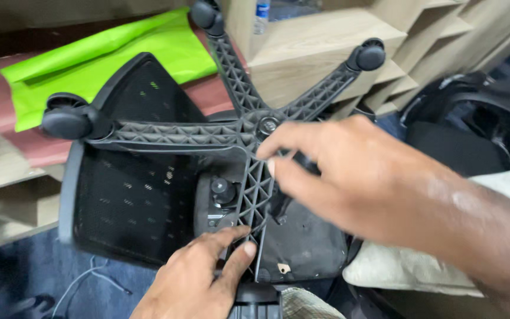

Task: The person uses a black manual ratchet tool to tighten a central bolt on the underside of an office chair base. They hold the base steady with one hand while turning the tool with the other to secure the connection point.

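While both hands work at it, the black star-shaped chair base (pixel 249 142) lies underside up over an overturned office chair, filling the middle of the view.

Item: chair base. Black moulded plastic, five ribbed arms with a lattice of triangular webs, meeting at a round hub (pixel 267 126). Black castors show at three arm ends: one at the base's left (pixel 69 121), one at its top (pixel 208 16), one at its upper right (pixel 369 56).

Left hand (pixel 199 277): below the hub, thumb and fingers closed around the end of the lowest arm, pinching it.

Right hand (pixel 337 177): just right of the hub, fingers bent narrow; fingertips touch the ribs beside the hub. Whether it grips anything there cannot be told.

Step in hand, as judged: steadying and seating the base on the chair's column. The next move likely calls for firm, even pressure at the hub while the lower arm is held square.

Behind the base: black mesh backrest (pixel 131 195) to the left, seat underside (pixel 302 242) below. Beyond the base: green sheet (pixel 107 53), pale wooden shelving (pixel 326 41).
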